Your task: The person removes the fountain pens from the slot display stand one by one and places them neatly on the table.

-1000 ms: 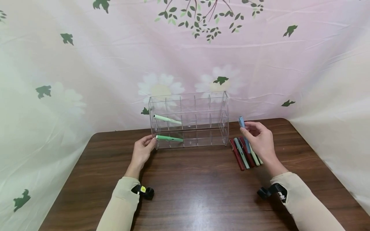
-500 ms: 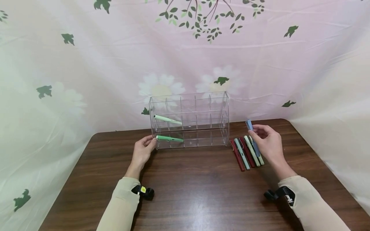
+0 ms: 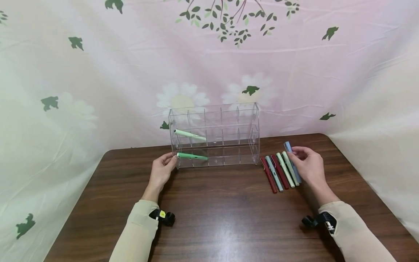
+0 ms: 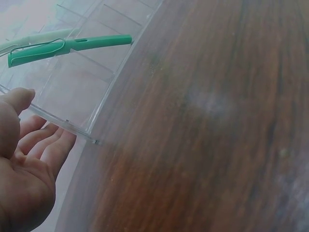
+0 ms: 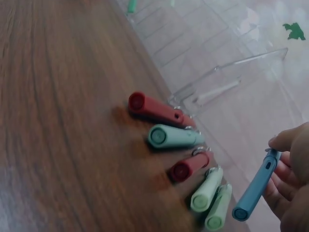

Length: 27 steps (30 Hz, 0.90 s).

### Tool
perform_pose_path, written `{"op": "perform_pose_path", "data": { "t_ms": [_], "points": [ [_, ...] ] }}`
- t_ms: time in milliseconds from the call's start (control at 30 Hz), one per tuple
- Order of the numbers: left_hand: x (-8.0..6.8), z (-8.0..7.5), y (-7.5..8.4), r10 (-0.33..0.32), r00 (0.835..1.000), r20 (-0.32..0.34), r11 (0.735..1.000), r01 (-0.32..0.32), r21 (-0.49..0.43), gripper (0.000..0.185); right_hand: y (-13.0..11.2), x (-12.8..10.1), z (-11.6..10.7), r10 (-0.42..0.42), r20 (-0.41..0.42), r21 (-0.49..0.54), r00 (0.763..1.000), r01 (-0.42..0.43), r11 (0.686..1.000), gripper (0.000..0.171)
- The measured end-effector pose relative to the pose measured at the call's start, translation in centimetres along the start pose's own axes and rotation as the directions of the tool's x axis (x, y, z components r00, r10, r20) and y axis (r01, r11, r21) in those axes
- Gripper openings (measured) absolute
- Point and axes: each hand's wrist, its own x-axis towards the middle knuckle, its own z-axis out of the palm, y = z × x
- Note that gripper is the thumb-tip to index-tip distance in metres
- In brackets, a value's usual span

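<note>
My left hand (image 3: 161, 170) grips the left side of a clear acrylic pen organizer (image 3: 232, 161), thumb in front and fingers behind the side panel in the left wrist view. A green pen (image 4: 72, 48) lies across its lower tier; a pale green pen (image 3: 190, 135) lies higher up. On the right, my right hand (image 3: 309, 165) pinches a blue pen (image 5: 257, 186) by its clip end. That pen is at the right end of a slanted row: a red pen (image 3: 269, 175), a light blue-green pen (image 3: 274, 174), a dark red pen (image 3: 279, 172) and two pale green pens (image 3: 286, 170).
Dark wood-grain table (image 3: 226, 214) lies under everything, its front part bare between the two forearms. A printed fabric backdrop (image 3: 131, 91) hangs close behind the organizer and along both sides. Each wrist wears a black camera strap (image 3: 322, 220).
My right hand has carried the blue pen rightward and down, from above the row of pens to its right end. My left hand and the organizer have stayed in place.
</note>
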Motion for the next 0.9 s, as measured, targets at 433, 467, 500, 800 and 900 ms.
{"op": "perform_pose_path", "data": {
  "t_ms": [433, 467, 500, 800, 900],
  "points": [
    [0.4, 0.0, -0.3, -0.002, 1.000, -0.008, 1.000, 0.003, 0.008, 0.045, 1.9, 0.5, 0.0, 0.031, 0.019, -0.091, 0.999, -0.029, 0.995, 0.036],
    [0.4, 0.0, -0.3, -0.002, 1.000, -0.008, 1.000, 0.002, 0.010, 0.045, 2.1, 0.6, 0.0, 0.032, 0.021, -0.100, 0.999, -0.030, 0.995, 0.035],
    [0.4, 0.0, -0.2, -0.002, 1.000, -0.007, 1.000, 0.002, 0.013, 0.046, 2.2, 0.6, 0.1, 0.035, 0.023, -0.108, 0.999, -0.032, 0.994, 0.035],
    [0.3, 0.0, -0.1, -0.011, 1.000, -0.008, 1.000, 0.011, 0.021, 0.047, 2.8, 1.1, 0.4, 0.096, 0.082, -0.174, 0.992, -0.081, 0.981, 0.037],
    [0.3, 0.0, -0.1, -0.011, 1.000, -0.005, 1.000, 0.011, 0.014, 0.047, 2.8, 1.3, 0.4, 0.120, 0.113, -0.203, 0.986, -0.096, 0.974, 0.038]
  ]
}}
